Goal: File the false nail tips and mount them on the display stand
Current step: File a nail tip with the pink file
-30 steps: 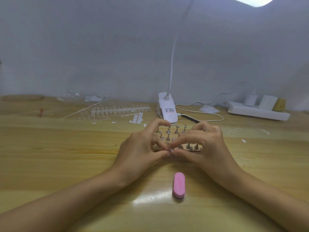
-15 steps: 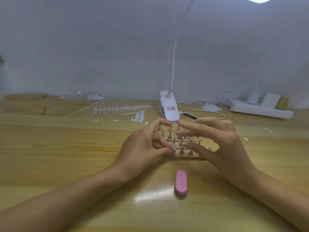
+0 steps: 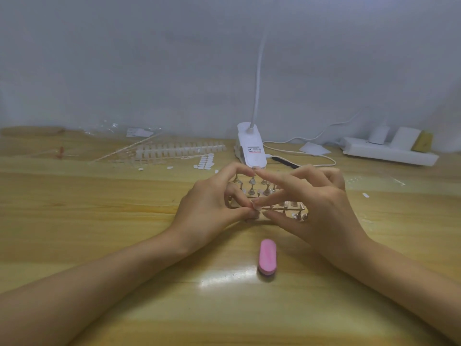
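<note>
The display stand [image 3: 259, 189], a low base with several small metal pegs, sits on the wooden table between my hands and is partly hidden by my fingers. My left hand [image 3: 212, 206] pinches a small clear nail tip [image 3: 256, 209] between thumb and finger at the stand's near left corner. My right hand [image 3: 321, 203] reaches over the stand with its fingers stretched out, one fingertip touching that nail tip, the thumb just below it. A pink nail file block [image 3: 267, 255] lies on the table in front of the stand, untouched.
A white clip lamp [image 3: 250, 146] stands right behind the stand, its cable running right to a white power strip [image 3: 389, 153]. Strips of clear nail tips [image 3: 179, 148], a sheet of white adhesive tabs [image 3: 205, 162] and plastic bags lie at the back left.
My right hand let go of its pinch, spread its fingers and now lays a fingertip on the nail tip. My left hand has kept its pinch at the stand.
</note>
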